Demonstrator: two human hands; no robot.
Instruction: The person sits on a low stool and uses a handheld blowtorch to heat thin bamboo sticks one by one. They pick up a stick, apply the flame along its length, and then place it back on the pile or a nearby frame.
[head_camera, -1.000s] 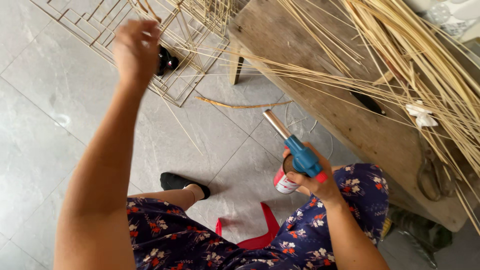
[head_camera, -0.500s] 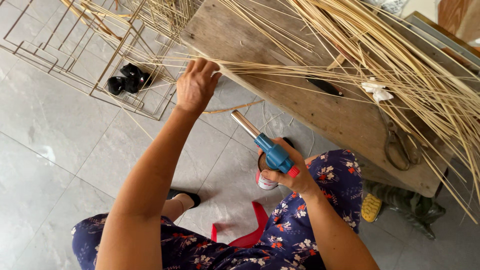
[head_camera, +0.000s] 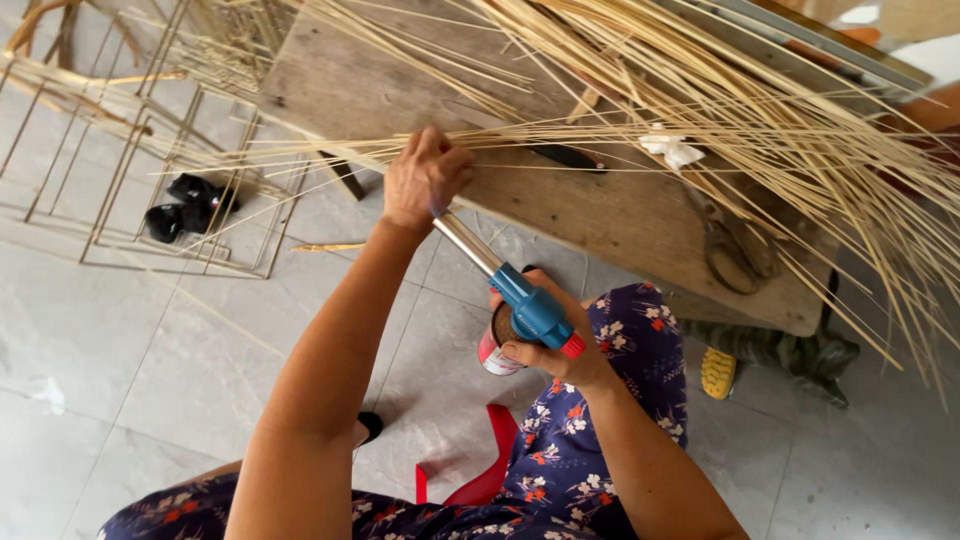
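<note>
Now left hand (head_camera: 424, 178) grips lower bamboo strips (head_camera: 600, 140).

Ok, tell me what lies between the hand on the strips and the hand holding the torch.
In the head view, only the blowtorch's metal nozzle spans from right hand up toward left hand, which grips the thin bamboo strips.
</note>
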